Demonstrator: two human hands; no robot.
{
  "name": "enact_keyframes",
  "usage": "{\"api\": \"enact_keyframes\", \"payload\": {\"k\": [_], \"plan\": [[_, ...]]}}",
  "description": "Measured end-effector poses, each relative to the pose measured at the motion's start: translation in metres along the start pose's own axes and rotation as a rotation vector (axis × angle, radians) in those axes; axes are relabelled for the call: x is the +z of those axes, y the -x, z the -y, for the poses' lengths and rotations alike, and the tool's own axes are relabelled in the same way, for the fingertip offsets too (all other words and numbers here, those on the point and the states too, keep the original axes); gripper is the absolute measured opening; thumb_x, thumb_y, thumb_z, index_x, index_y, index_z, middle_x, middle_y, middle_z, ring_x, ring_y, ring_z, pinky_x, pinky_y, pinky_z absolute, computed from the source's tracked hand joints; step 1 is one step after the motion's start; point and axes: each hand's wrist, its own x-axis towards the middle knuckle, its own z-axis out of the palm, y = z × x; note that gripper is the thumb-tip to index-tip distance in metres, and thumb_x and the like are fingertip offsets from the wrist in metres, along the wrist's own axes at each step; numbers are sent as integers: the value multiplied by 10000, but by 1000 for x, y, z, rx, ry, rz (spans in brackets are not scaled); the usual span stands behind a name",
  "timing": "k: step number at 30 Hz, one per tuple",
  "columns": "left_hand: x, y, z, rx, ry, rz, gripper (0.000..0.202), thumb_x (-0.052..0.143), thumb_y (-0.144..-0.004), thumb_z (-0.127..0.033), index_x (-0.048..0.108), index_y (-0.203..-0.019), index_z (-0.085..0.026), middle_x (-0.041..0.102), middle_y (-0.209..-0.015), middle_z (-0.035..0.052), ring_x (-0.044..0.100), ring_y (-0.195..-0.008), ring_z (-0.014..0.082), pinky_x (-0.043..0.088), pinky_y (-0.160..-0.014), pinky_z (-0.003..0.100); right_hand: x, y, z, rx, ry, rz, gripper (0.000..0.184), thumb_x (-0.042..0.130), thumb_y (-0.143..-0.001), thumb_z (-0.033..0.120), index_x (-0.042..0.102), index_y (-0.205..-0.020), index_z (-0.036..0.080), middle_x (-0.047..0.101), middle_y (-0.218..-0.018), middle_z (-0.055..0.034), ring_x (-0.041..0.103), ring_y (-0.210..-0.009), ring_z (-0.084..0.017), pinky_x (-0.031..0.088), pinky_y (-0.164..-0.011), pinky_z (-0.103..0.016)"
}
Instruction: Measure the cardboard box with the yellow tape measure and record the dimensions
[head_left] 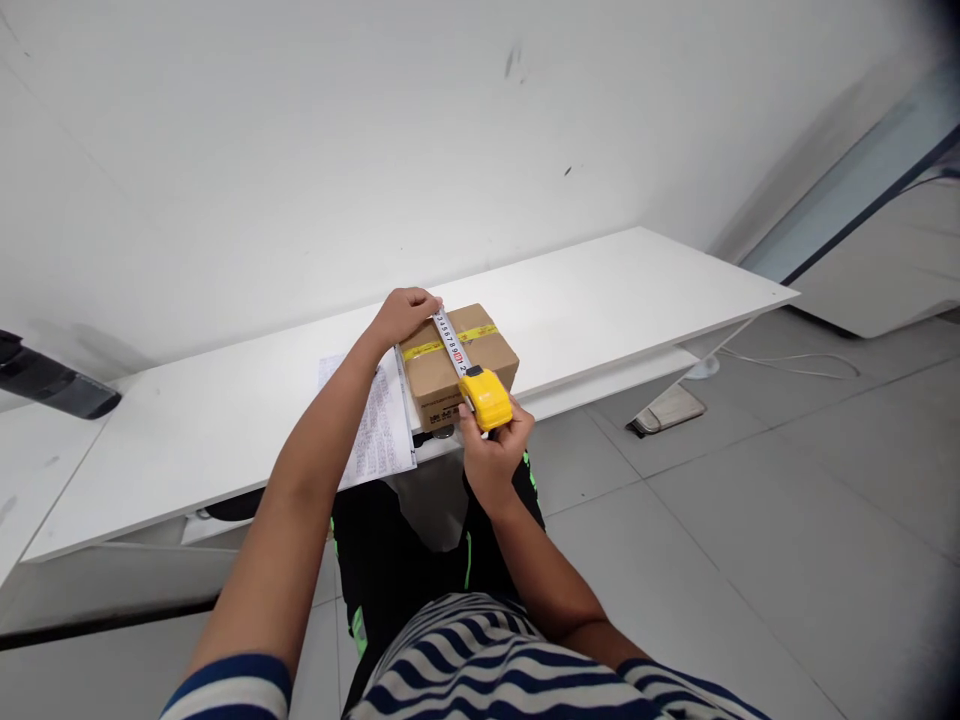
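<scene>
A small brown box (491, 355) sits on a long white table (615, 290), near the front edge. Yellow sticky tape (422, 350) goes across its top. A yellow tape measure (489, 402) is at the near side of the box. Its metal strip (451, 345) is pulled out and goes over the top of the box, with black numbers and one red spot.

The person's two hands are apart. The right hand (496, 462) is clamped on the tape measure, with the thumb on one side. The left hand (406, 312) is at the far side of the box, fingers bent, with the fingertips at the end of the strip. One cannot tell if they pinch it or just press on it.

A paper (379, 425) with lots of small print lies just left of the box. The person wears a blue and white striped shirt (495, 670) and black pants (367, 545).
</scene>
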Motion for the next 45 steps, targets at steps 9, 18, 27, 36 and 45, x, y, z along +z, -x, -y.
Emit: {"api": "enact_keyframes", "payload": {"k": [9,18,27,36,45], "plan": [[-6,84,-124,355,-334,132,126,628,-937,-312,650,-897,-195,668,-994,65,605,-891,206,446,-862,366,-16,-12,10,149,-58,-32,638,860,-787,514,484,-1228,245,663,-1235,-106,748,-1003,-203,633,-949,-438],[50,130,-101,421,-361,362,463,391,-1050,-557,702,-1203,-250,726,-1274,125,641,-1237,326,447,-1083,499,-61,-23,47,34,-69,-197,652,880,-789,471,468,-1255,274,651,-1074,-21,731,-748,-153,651,-749,-357],[35,74,-57,75,-739,237,815,687,-899,-463,428,-1621,-187,386,-1708,218,357,-1559,508,301,-1248,689,-78,-51,39,47,-83,-383,546,814,-849,449,447,-1219,287,647,-1052,14,689,-695,-134,625,-703,-349],[87,136,13,121,-35,-237,1003,521,-969,-691,12,-1720,-263,116,-1813,149,148,-1682,300,219,-1360,471,-68,-45,37,185,-147,-382,668,890,-745,491,464,-1206,261,691,-1056,13,700,-694,-123,630,-725,-334],[87,155,29,26,-43,-291,1104,610,-923,-674,-70,-1698,-280,9,-1813,171,74,-1690,323,224,-1351,510,-69,-60,50,421,-231,53,709,847,-686,701,496,-1119,263,681,-849,50,584,-508,-80,362,-432,-184]]}}
